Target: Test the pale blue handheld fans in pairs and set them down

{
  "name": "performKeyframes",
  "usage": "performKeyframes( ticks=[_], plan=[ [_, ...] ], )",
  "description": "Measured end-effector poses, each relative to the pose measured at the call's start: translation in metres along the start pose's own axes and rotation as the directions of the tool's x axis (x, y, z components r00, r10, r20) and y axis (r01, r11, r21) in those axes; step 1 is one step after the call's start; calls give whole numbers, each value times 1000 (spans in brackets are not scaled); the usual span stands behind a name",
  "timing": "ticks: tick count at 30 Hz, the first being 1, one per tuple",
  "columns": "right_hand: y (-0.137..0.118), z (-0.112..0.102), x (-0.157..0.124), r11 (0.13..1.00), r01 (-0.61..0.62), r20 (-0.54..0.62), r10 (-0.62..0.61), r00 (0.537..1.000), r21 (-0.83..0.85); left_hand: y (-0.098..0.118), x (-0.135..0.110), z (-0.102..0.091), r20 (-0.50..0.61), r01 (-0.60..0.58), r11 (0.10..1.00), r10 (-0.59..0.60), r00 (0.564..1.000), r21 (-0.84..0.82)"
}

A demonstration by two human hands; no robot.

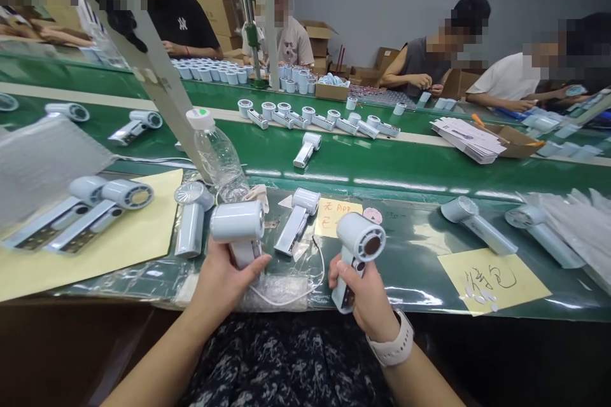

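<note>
Left hand point(220, 283) clamped on pale blue handheld fan point(237, 221); right hand point(357, 296) clamped on second fan point(360, 236); both light, stiff, best held by the handle.

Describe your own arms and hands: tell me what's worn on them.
The left forearm and right forearm are bare, with no sleeves or gloves. The left hand shows nothing worn. Behind the right hand, a white watch with a broad strap circles the wrist.
</note>
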State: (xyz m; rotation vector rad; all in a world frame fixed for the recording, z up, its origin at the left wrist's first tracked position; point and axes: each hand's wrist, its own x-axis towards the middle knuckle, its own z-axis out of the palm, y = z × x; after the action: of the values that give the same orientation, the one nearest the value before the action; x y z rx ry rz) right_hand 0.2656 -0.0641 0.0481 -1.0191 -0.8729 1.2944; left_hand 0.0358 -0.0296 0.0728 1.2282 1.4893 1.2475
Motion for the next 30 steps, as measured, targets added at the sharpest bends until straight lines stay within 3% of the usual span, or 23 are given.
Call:
performKeyframes(
  ticks=[3, 5, 7, 15, 20, 24, 30],
  plan=[
    [-11, 13, -8, 956, -180, 160, 145, 976, 233, 9, -17, 9, 218, -24, 984, 62, 974, -175],
    [-16, 20, -13, 915, -257, 227, 192, 955, 310, 14, -27, 15, 404, 87, 934, 65, 913, -348],
    [-18, 25, -17, 898, -277, 265, 190, 945, 342, 19, -36, 19, 499, 199, 889, 38, 866, -412],
    [-35, 21, -22, 875, -298, 340, 167, 925, 381, 45, -52, 20, 532, 373, 832, -113, 839, -411],
    [-42, 28, -19, 788, -390, 298, 272, 915, 477, 38, -43, 22, 604, 474, 786, -165, 780, -398],
    [-36, 35, -19, 708, -485, 365, 332, 870, 514, 34, -40, 25, 550, 525, 740, -252, 796, -421],
    [-33, 36, -22, 724, -461, 325, 333, 885, 513, 40, -38, 22, 609, 552, 659, -176, 773, -510]
  ],
)
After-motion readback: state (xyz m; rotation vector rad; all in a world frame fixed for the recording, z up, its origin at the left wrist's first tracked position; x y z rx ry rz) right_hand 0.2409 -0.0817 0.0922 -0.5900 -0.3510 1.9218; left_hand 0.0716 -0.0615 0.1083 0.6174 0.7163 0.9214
